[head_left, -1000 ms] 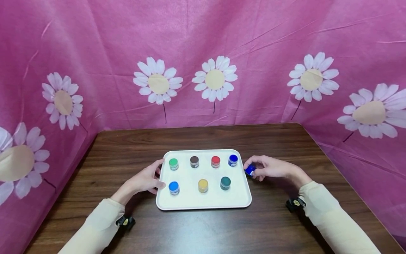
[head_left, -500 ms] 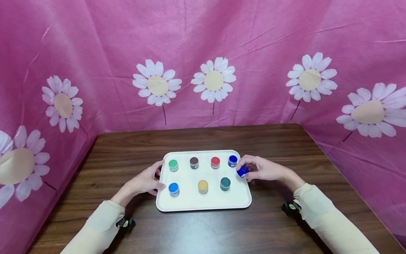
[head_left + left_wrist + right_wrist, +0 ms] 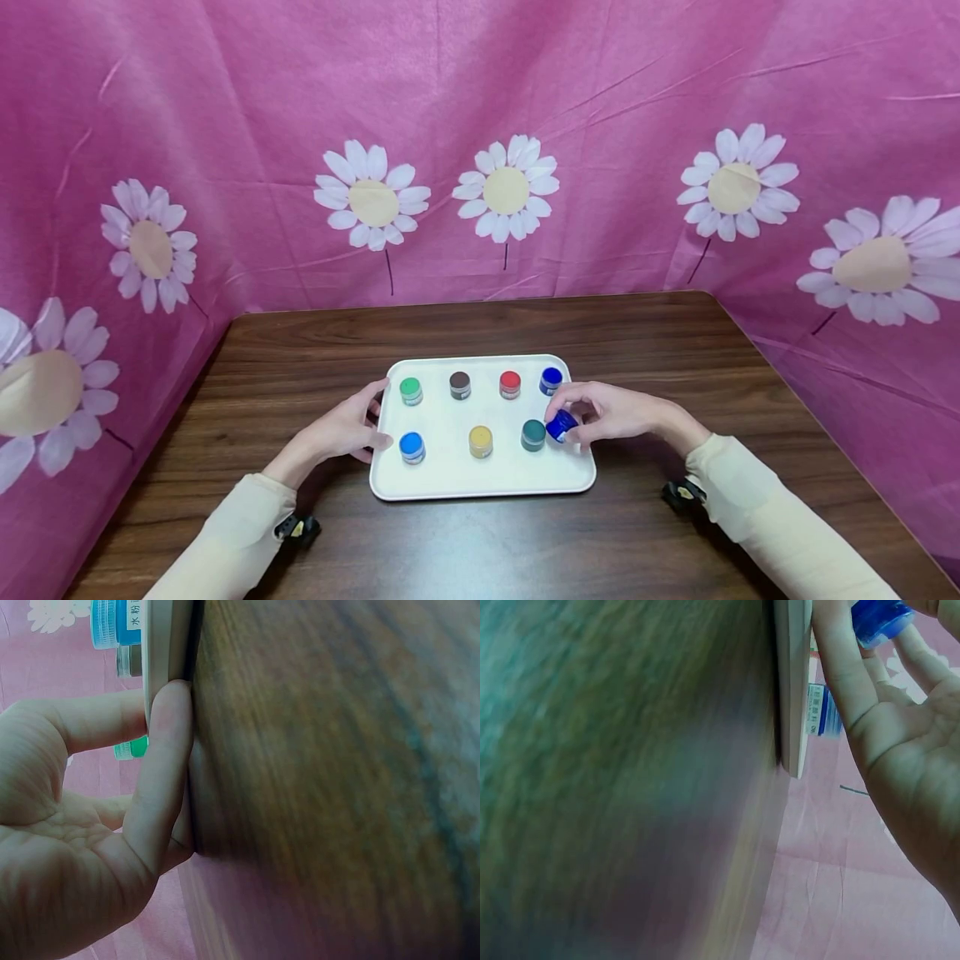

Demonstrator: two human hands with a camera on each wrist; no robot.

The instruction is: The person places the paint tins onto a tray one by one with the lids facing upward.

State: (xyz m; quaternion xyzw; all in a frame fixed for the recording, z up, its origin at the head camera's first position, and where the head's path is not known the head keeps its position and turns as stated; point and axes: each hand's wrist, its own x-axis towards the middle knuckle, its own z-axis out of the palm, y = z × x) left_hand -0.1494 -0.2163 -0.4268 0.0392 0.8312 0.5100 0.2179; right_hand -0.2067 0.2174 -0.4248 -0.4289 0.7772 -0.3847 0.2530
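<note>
Seven jars stand on the tray (image 3: 450, 483) (two rows); right hand (image 3: 600, 412) pinches the eighth, a blue jar (image 3: 560, 426), not yet set down; left hand (image 3: 341, 429) grips the tray's edge.

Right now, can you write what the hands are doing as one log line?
right hand: holds dark blue jar over tray | left hand: grips tray edge | seven jars standing on tray
</note>
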